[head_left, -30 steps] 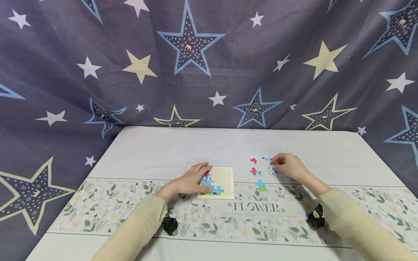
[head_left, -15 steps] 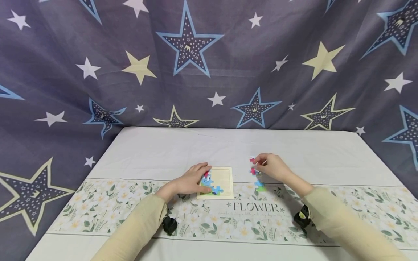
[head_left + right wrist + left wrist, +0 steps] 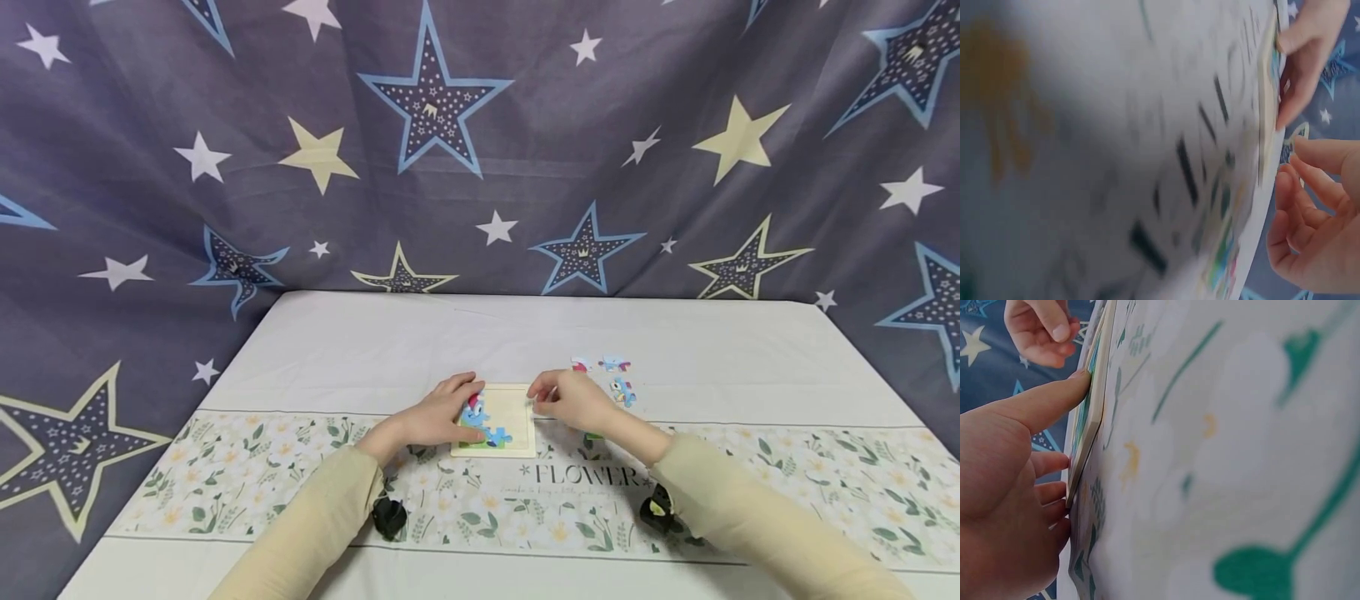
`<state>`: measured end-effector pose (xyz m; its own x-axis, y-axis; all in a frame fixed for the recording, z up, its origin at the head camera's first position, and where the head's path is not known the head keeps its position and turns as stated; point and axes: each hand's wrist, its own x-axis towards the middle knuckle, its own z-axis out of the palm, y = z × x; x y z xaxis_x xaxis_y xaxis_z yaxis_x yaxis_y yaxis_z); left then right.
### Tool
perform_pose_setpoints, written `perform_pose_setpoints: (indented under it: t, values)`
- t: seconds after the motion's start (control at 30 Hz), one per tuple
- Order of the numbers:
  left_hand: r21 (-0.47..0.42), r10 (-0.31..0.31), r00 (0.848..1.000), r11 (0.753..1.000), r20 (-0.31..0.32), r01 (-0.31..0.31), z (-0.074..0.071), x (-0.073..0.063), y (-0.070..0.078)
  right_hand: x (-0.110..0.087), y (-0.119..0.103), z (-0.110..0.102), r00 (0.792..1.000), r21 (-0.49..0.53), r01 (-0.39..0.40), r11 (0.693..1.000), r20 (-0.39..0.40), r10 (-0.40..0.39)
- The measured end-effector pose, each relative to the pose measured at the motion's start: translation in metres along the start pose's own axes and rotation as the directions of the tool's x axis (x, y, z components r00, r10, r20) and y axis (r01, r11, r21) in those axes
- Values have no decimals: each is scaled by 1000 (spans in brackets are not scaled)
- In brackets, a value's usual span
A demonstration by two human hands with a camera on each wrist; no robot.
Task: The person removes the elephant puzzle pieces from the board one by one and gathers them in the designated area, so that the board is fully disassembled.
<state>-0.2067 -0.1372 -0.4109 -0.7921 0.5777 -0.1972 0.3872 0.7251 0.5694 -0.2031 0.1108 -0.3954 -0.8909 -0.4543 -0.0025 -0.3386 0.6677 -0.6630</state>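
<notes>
The left-wrist view shows what the head view hides: the left hand (image 3: 431,417), spread wide, lays its thumb (image 3: 1054,400) on the face of a square, pale wooden puzzle tray (image 3: 513,412), with its other fingers against the outer edge. The right hand (image 3: 577,404) is narrow at the tray's right rim, thumb and fingertips nearly meeting in the right-wrist view; whether they pinch a piece cannot be told from any view.

On the floral-printed white cloth (image 3: 247,492), nearer the person than the right hand, black lettering (image 3: 587,475) reads "FLOWER", above a line of script too faint to read.

Beside the left hand, fitted blue, red and green pieces (image 3: 477,414) fill the tray's left and near part, showing a cartoon eye; bare wood lies toward the right hand. Just beyond the right hand are a red-and-white jigsaw piece (image 3: 581,364) and two mostly blue jigsaw pieces (image 3: 615,364).
</notes>
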Motion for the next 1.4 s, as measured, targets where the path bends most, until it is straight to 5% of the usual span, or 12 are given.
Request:
perform_pose_setpoints:
  t: [0.3,1.4]
  values:
    - [-19,3,1000,1000,30,-2,-3,-5,-1,3,-15,19,996,-45,60,997,68,-57]
    - [-36,111,994,993,17,-111,-8,-19,-6,3,-26,30,992,-77,97,992,89,-90]
